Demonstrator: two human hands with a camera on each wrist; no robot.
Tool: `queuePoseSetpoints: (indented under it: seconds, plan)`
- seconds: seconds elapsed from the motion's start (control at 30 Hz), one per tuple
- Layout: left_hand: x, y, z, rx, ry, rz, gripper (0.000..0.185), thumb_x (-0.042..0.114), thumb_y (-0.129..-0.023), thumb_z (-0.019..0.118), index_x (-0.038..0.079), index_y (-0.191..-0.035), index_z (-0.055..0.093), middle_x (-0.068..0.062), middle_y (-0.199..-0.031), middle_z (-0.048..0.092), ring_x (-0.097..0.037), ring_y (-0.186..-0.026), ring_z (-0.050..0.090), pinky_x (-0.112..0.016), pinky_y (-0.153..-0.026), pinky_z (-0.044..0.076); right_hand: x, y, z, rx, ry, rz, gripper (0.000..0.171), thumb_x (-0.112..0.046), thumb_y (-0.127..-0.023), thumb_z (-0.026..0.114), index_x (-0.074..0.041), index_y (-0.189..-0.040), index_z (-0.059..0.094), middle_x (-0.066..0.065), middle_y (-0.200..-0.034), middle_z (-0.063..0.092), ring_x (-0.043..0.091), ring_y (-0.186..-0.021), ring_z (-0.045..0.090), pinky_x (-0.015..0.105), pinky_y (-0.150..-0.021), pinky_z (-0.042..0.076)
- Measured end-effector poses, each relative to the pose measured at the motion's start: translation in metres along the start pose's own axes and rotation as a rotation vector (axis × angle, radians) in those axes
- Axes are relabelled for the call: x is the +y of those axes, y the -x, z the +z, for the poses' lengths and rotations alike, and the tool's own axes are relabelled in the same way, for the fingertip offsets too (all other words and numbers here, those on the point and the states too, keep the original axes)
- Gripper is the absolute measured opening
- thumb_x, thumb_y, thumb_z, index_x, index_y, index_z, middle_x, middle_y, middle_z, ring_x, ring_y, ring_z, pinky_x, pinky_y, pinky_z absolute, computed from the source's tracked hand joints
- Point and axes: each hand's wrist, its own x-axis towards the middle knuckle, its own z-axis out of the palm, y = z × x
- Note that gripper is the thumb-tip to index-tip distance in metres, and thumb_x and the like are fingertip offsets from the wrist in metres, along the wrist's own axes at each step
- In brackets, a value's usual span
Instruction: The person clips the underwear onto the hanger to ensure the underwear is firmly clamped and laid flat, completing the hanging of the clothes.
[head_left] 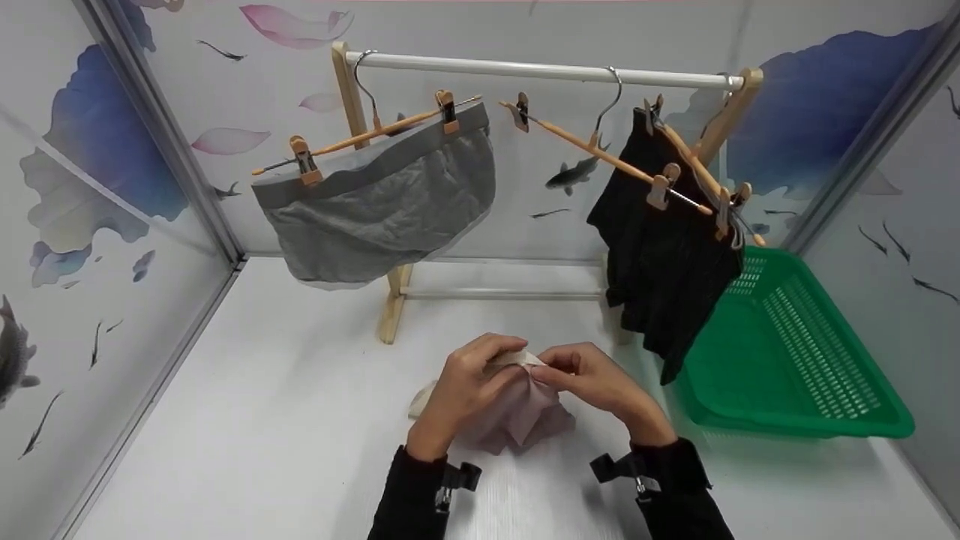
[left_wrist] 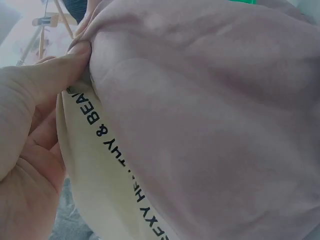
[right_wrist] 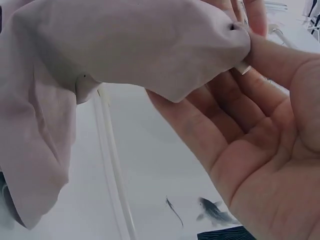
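Note:
In the head view, a pair of pale pink underpants (head_left: pixel 517 416) is bunched above the white table, with a cream band (left_wrist: pixel 92 170) that carries black lettering. My left hand (head_left: pixel 472 379) pinches the band's upper edge between thumb and fingers. Facing it, my right hand (head_left: pixel 596 375) pinches the same edge a short way along. The left wrist view shows the left thumb (left_wrist: pixel 75 55) pressing on the pink cloth. In the right wrist view, the right thumb and fingers grip a corner of the cloth (right_wrist: pixel 150 45), and the rest droops to the left.
Behind the hands stands a rack with a white rail (head_left: pixel 517 69). Grey underpants (head_left: pixel 382 206) hang clipped at left, a bare clip hanger (head_left: pixel 577 142) in the middle, a black garment (head_left: pixel 667 262) at right. A green basket (head_left: pixel 765 416) sits on the right.

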Motion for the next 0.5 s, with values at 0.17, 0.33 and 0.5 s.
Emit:
queuePoseSetpoints:
  seconds: [0.17, 0.33, 0.5]
  plan:
    - [0.001, 0.000, -0.002, -0.013, -0.036, -0.071, 0.028, 0.005, -0.091, 0.076, 0.000, -0.118, 0.069, -0.010, -0.111, 0.071, -0.019, -0.101, 0.069, -0.030, -0.087, 0.056, -0.002, 0.000, -0.001, 0.080, -0.001, -0.029, 0.017, -0.023, -0.102, 0.065, -0.011, -0.103, 0.078, -0.001, -0.079, 0.065, 0.008, -0.067, 0.052, 0.022, -0.062, 0.043]
    - [-0.001, 0.003, -0.007, -0.068, -0.095, -0.197, 0.036, 0.005, -0.093, 0.074, 0.000, -0.127, 0.064, -0.010, -0.107, 0.073, -0.018, -0.097, 0.070, -0.035, -0.085, 0.056, -0.004, 0.002, -0.005, 0.143, -0.070, -0.058, 0.018, -0.014, -0.101, 0.064, 0.000, -0.106, 0.075, 0.007, -0.090, 0.071, 0.011, -0.074, 0.061, 0.024, -0.066, 0.052]
    - [-0.003, 0.007, -0.016, -0.100, -0.135, -0.294, 0.036, 0.000, -0.091, 0.070, 0.002, -0.127, 0.066, -0.009, -0.103, 0.075, -0.019, -0.093, 0.070, -0.039, -0.082, 0.056, -0.009, 0.008, -0.014, 0.247, -0.090, -0.091, 0.016, -0.010, -0.101, 0.064, 0.002, -0.106, 0.073, 0.009, -0.089, 0.070, 0.013, -0.071, 0.061, 0.027, -0.065, 0.054]
